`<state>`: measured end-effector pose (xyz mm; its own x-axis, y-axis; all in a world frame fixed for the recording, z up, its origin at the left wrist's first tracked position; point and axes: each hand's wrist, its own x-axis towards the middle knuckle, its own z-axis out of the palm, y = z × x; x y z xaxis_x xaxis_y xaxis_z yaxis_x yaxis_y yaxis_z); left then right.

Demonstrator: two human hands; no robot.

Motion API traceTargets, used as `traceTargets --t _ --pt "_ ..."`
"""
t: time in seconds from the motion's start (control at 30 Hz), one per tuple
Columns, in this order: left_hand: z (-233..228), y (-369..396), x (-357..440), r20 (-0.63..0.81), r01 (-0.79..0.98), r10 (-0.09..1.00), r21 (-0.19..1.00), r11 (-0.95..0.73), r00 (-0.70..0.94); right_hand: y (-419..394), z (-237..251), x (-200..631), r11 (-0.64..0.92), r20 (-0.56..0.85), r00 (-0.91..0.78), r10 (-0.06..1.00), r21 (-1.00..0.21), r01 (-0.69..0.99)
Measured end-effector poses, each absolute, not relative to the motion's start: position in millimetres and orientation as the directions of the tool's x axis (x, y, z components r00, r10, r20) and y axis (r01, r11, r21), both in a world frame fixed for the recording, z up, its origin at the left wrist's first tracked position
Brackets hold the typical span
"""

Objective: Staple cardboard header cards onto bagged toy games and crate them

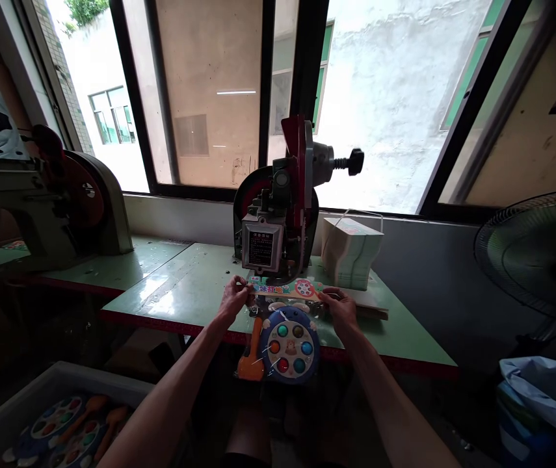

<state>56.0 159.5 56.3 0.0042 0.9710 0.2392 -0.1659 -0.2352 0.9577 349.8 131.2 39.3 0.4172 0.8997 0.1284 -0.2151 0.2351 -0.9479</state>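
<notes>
Nearest to us, at lower left, sits a grey bin (106,373) holding blue round toys (58,416) with coloured domes and orange hammers (114,419), heaped together; its far corner is too dim for us to count them surely.

Ahead of our knees, a blue toy (290,348) and an orange hammer (252,365) sit side by side in a clear bag (264,307), reaching down past the table's front edge. We judge the toy to be light, stiff, hollow plastic, hard to crush, while the film around it looks thin and slippery, apt to slide under the fingers. The printed card (285,289) along the bag's top seems stiff enough to steer by but easy to crease, so its two ends are the best place to hold, with the toy's weight hanging below.

That is how we have it: our left hand (235,298) is closed in a pinch on the card's left end, and our right hand (339,304) pinches the right end, fingers curled. The card is stretched level between them over the green table (170,279), at the foot of the machine (263,244).

Farther right, behind our right hand, stands a tall stack of cards (350,253). Beyond the table's right end, a sack (543,406) has a pale, crumpled top; we cannot see what it holds.
</notes>
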Motion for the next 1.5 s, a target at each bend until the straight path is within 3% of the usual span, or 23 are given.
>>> traceTargets --t 0.37,0.87,1.0,1.13,1.23,1.33,1.5 --pt "58.6 149.2 4.8 0.259 -0.131 0.962 0.954 -0.268 -0.085 149.0 37.6 302.0 0.249 0.16 0.33 0.93 -0.936 -0.249" --pt "56.8 144.7 -16.3 0.137 -0.19 0.977 0.967 -0.167 -0.163 157.5 32.9 278.4 0.241 0.139 0.348 0.927 -0.932 -0.27" --pt "50.1 134.8 -6.4 0.062 -0.247 0.994 0.965 -0.083 -0.092 160.4 33.1 275.0 0.249 0.126 0.379 0.917 -0.922 -0.298" --pt "43.9 126.6 15.8 -0.095 -0.31 0.986 0.941 0.134 0.139 162.8 34.3 271.5 0.258 0.118 0.393 0.912 -0.91 -0.326" --pt "46.0 126.6 26.4 -0.128 -0.348 0.985 0.923 0.162 0.118 155.4 31.8 269.3 0.259 0.121 0.374 0.919 -0.903 -0.344" --pt "55.0 125.2 20.9 -0.107 -0.344 0.994 0.932 0.112 0.036 137.0 22.0 268.3 0.265 0.178 0.305 0.936 -0.925 -0.272" --pt "71.3 110.6 -14.4 -0.045 -0.274 0.996 0.962 0.022 -0.078 107.1 -0.4 267.9 0.32 0.314 0.237 0.919 -0.947 0.017"
